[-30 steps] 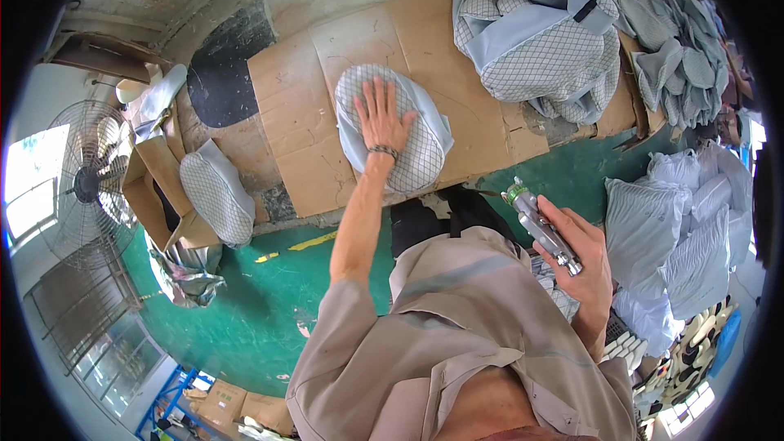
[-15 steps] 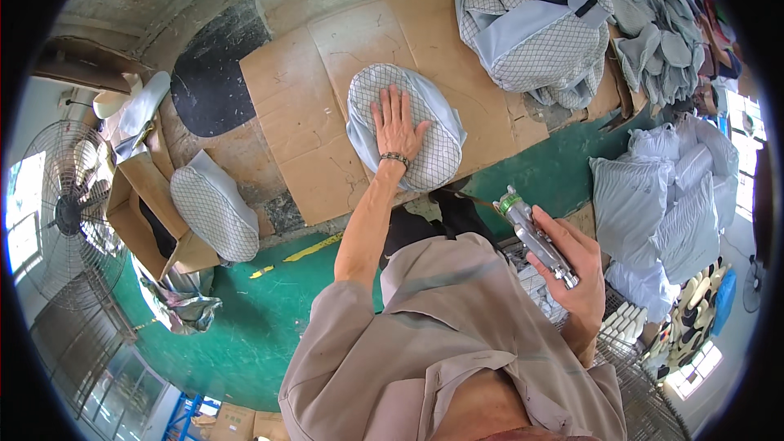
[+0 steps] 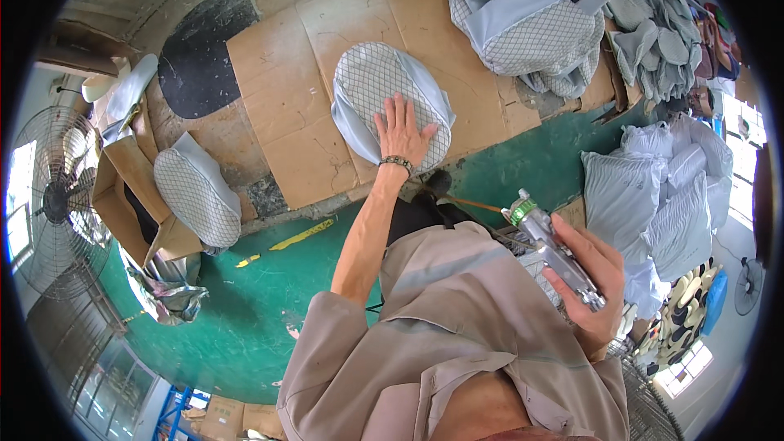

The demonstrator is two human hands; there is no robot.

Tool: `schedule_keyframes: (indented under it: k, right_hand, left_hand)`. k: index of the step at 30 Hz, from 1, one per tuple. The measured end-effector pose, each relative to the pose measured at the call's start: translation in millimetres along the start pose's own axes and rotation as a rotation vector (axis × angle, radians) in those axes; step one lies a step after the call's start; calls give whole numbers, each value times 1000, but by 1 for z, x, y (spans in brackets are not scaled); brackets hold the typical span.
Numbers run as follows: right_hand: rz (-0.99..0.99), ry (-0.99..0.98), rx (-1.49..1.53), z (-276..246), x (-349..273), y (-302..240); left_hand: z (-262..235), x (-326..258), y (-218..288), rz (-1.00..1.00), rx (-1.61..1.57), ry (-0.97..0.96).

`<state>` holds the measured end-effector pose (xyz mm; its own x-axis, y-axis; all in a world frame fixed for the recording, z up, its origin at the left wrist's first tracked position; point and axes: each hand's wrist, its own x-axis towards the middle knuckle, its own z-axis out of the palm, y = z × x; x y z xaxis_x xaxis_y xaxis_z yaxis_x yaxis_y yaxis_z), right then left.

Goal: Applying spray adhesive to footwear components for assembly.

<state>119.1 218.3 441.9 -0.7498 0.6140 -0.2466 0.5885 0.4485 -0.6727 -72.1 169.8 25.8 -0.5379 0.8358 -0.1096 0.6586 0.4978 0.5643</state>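
Note:
My left hand (image 3: pixel 403 136) lies flat, fingers stretched, on the near part of an oval fabric cover (image 3: pixel 371 73) with a dark diamond grid and pale blue-grey edges. That cover rests on a flattened cardboard sheet (image 3: pixel 286 114). Off to the right, over the floor by my body, my right hand (image 3: pixel 594 278) is closed round a metal spray gun (image 3: pixel 551 247) with a green ring near its front end. The gun points up and left, away from my palm. A brown hose or cord (image 3: pixel 478 205) shows near its front end.
An open cardboard box (image 3: pixel 135 204) and another gridded cover (image 3: pixel 198 196) stand at left beside a caged fan (image 3: pixel 57 196). A heap of similar covers (image 3: pixel 535 28) lies at the far right of the table. Filled plastic bags (image 3: pixel 625 196) sit on the green floor at right.
My left hand has slid from the middle of the cover toward its near edge, still flat. My right hand has shifted right and slightly down with the spray gun. The whole view has shifted a little.

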Motion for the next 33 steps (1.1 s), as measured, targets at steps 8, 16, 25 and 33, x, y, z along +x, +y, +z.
schedule_keyframes:
  k: [8, 16, 25, 33]
  right_hand:
    - [-237, -56, -82, -17, -2, -3]
    - [-165, 58, -171, -12, -18, -7]
    - [-41, 34, -37, -16, -30, -6]
    - [-102, 12, 21, -26, -45, 12]
  left_hand:
    - [7, 0, 6, 7, -58, 16]
    - [11, -5, 1, 15, -64, 32]
    - [-10, -32, 10, 71, -120, 102]
    - [-68, -99, 16, 80, -377, 243]
